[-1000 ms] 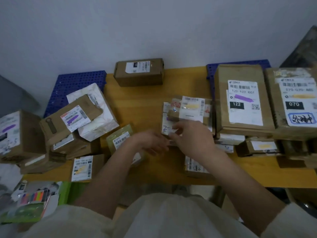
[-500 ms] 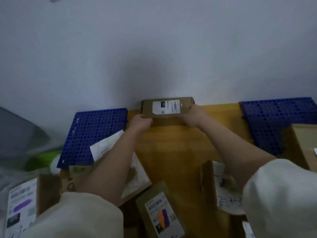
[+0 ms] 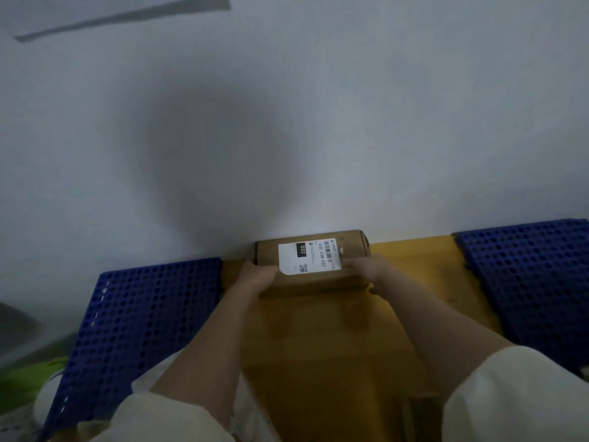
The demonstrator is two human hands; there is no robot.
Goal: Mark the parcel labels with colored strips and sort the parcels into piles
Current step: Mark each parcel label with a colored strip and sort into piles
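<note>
A: Head view, what do you have?

B: I see a brown cardboard parcel (image 3: 310, 260) just right of frame centre, at the far edge of the wooden table (image 3: 318, 339), up against the white wall (image 3: 287, 122). Its white shipping label (image 3: 309, 256) faces up; I read "032" in a black box and "032-038-E01" beside a barcode.

A: And the hands?

B: Both are on it. The left hand (image 3: 259, 275) holds the parcel's left end, its fingers wrapped over the near left corner, just touching the label's lower left corner. The right hand (image 3: 366, 267) holds the right end, fingers curled onto the top beside the label's right edge. The parcel sits between the two hands, the label in the gap.

A: Is it lifted?

B: I cannot tell; its underside is in shadow.

A: Anything around it?

B: A blue perforated plastic panel (image 3: 140, 323) at lower left of the frame, another blue perforated panel (image 3: 529, 282) at the right edge. Cream sleeves (image 3: 165, 419) fill the bottom corners.
</note>
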